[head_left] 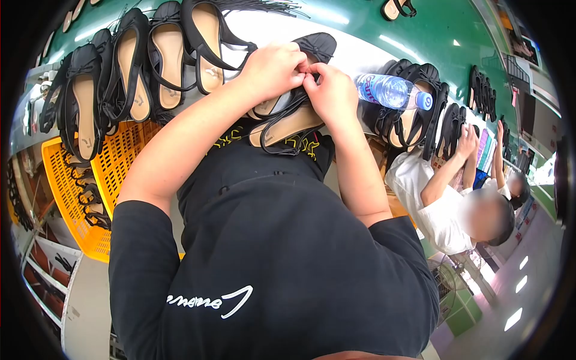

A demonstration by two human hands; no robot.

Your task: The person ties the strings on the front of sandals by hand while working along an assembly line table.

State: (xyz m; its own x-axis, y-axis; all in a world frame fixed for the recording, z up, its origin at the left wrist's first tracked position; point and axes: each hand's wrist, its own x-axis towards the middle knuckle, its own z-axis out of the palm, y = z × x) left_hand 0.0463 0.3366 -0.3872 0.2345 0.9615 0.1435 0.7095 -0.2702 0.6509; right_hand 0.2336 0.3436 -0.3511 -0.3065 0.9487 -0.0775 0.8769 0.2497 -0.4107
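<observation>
Both hands meet at the front of a black flat shoe [318, 47], whose gathered toe points away from me on the table edge. My left hand [281, 69] is closed, thumb and fingers pinched at the shoe's upper. My right hand [329, 90] is closed too, its fingertips touching those of the left. The exact part pinched is hidden by the fingers. Just below my hands, close to my body, lies another black strappy shoe [289, 127] with a beige insole. A water bottle [393, 92] with a blue cap lies on its side right of my right hand.
Several black bow-front shoes [168, 57] line the table edge at left, with more black shoes [420, 114] at right. A yellow plastic crate [69, 198] holding shoes is at lower left. Two co-workers in white tops [441, 219] sit at right along the green table surface [354, 24].
</observation>
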